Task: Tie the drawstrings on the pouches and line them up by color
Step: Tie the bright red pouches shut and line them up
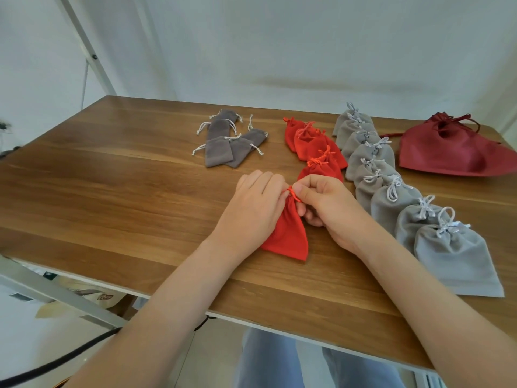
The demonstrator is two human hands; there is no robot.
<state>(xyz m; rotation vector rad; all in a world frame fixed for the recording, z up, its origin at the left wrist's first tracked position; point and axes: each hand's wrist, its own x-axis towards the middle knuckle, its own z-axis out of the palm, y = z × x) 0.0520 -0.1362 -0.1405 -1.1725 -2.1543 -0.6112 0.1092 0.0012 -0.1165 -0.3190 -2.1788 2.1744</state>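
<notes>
**Work surface.** The wooden table [112,191] meets the wall at its far edge. Its near edge runs diagonally from the left side of the view down to the lower right, and both forearms cross it. A broad stretch of wood extends from the left hand [251,208] out to the table's left side.

**Boundaries.**
- Right: the row of light grey pouches [391,197], strings tied, runs from the far edge toward the near right corner and passes just beside the right wrist.
- Ahead: the row of red pouches [310,144] ends just beyond the fingers.
- Far left of centre: the cluster of dark grey pouches [223,144] lies well apart from both hands.
- Far right: the dark red bag [453,152] lies behind the grey row.

**Workpiece.** The red pouch [288,236] lies flat between the two hands, gathered neck pointing away from the person and bottom edge near the table's near edge.

**Hand state.** The left hand covers the pouch's left side, its curled fingers gripping the neck. The right hand [330,208] pinches the drawstring [292,193] between thumb and forefinger, with its other fingers curled under.
</notes>
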